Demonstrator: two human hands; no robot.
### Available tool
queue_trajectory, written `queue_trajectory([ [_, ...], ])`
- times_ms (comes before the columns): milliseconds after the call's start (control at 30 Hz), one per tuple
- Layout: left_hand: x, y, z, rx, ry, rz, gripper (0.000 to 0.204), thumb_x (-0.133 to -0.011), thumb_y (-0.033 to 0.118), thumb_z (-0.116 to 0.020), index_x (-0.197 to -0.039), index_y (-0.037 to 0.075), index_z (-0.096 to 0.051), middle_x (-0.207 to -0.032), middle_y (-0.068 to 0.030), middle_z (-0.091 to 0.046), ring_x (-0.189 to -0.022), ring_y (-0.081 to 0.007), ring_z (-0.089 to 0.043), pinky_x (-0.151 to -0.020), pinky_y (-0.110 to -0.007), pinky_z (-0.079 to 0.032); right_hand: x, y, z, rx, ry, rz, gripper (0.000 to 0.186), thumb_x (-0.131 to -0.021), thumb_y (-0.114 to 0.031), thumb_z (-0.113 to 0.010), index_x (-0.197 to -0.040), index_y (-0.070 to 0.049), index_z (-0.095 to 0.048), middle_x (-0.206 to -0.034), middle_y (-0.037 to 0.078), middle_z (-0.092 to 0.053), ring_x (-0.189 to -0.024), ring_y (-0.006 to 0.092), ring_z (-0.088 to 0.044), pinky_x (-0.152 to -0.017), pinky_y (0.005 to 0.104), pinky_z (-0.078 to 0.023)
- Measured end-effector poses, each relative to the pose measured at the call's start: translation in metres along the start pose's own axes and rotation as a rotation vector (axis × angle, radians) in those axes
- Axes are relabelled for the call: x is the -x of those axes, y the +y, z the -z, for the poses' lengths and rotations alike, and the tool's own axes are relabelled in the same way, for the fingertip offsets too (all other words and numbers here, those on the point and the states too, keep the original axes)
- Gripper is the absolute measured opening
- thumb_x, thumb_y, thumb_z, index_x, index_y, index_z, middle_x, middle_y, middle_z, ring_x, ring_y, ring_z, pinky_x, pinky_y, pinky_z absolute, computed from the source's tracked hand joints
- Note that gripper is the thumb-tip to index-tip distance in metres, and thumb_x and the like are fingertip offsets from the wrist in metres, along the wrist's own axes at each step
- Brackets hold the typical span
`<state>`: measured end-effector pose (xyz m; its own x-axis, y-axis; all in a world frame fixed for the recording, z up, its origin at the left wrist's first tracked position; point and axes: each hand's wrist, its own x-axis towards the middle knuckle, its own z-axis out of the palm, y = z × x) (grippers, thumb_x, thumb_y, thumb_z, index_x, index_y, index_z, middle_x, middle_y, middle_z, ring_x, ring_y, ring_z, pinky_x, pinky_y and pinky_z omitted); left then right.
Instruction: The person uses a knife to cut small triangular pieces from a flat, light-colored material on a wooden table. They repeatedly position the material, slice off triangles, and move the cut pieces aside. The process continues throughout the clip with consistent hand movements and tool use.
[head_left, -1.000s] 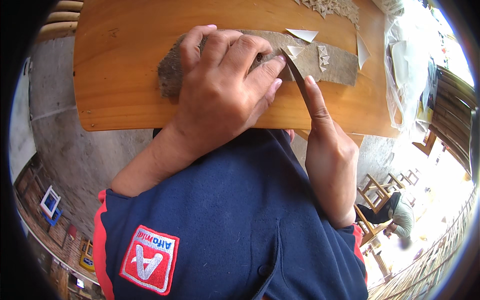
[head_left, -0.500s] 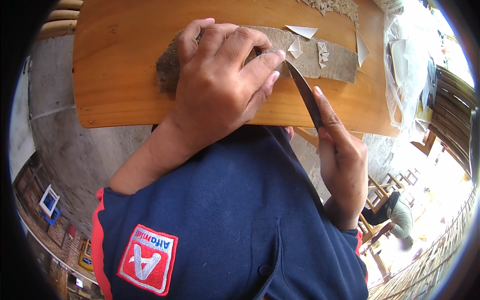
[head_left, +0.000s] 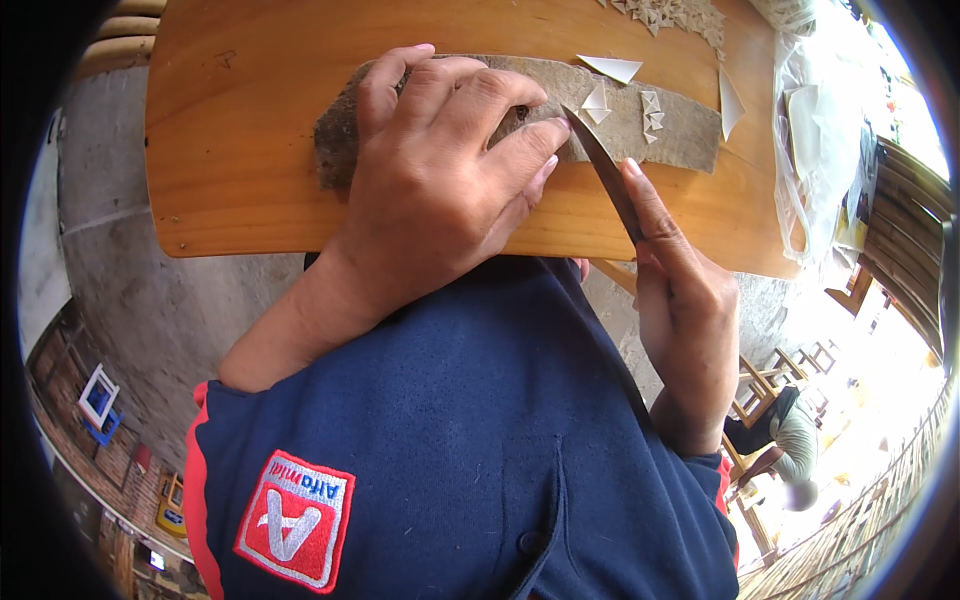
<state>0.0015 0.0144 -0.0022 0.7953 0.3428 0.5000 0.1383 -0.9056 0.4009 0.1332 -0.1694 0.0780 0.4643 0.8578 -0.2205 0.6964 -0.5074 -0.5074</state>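
A long grey-brown strip of rough material lies flat on an orange wooden board. My left hand presses down on the strip's left half, fingers spread over it. My right hand grips a knife with the forefinger laid along the blade's back. The blade's tip touches the strip just right of my left fingertips. Small pale triangular cut pieces lie on and beside the strip's right part.
A heap of small pale cut bits sits at the board's far edge. A clear plastic bag lies at the board's right end. Below are a concrete floor, wooden chairs and another person at the lower right.
My right hand has drawn the knife back toward me and to the right, then brought the tip up to the strip again. My left hand stays pressed on the strip.
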Motion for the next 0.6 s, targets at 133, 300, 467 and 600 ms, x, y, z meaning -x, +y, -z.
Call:
queue_trajectory([
  [133, -0.001, -0.001, 0.0, 0.003, 0.0, -0.003, 0.021, -0.085, 0.016, -0.08, -0.105, 0.015, -0.082, -0.113, -0.0009, -0.072, -0.105, -0.0259, -0.063, -0.104, -0.047, -0.045, -0.001, -0.002, -0.001, 0.051, 0.004, 0.002, 0.07, -0.087, 0.02, -0.053, -0.15, -0.008, -0.062, -0.127, 0.02, -0.075, -0.088, 0.0232, -0.076, -0.084, 0.0332, -0.058],
  [300, -0.002, 0.0, -0.002, 0.025, -0.001, 0.006, 0.021, -0.083, 0.015, -0.08, -0.105, 0.015, -0.082, -0.112, -0.0022, -0.072, -0.104, -0.0265, -0.063, -0.102, -0.046, -0.045, 0.001, -0.001, -0.002, 0.179, -0.02, -0.002, 0.072, -0.088, 0.018, -0.057, -0.152, -0.015, -0.062, -0.105, 0.021, -0.076, -0.076, 0.0234, -0.073, -0.076, 0.0365, -0.057],
  [467, -0.002, 0.001, -0.003, 0.042, 0.011, 0.015, 0.022, -0.083, 0.013, -0.08, -0.105, 0.015, -0.082, -0.112, -0.003, -0.072, -0.104, -0.0266, -0.063, -0.102, -0.046, -0.045, 0.007, 0.006, -0.001, 0.214, 0.016, 0.024, 0.081, -0.087, 0.003, -0.074, -0.159, -0.025, -0.052, -0.074, 0.012, -0.063, -0.064, 0.0267, -0.067, -0.062, 0.0456, -0.055],
  [600, -0.005, 0.002, -0.003, 0.047, 0.002, 0.024, 0.024, -0.083, 0.015, -0.081, -0.106, 0.016, -0.082, -0.111, -0.0033, -0.07, -0.104, -0.0263, -0.062, -0.1, -0.046, -0.045, 0.018, 0.008, 0.007, 0.07, -0.012, -0.066, 0.07, -0.092, 0.012, -0.059, -0.155, -0.017, -0.057, -0.093, 0.018, -0.072, -0.072, 0.0206, -0.07, -0.071, 0.0383, -0.056],
])
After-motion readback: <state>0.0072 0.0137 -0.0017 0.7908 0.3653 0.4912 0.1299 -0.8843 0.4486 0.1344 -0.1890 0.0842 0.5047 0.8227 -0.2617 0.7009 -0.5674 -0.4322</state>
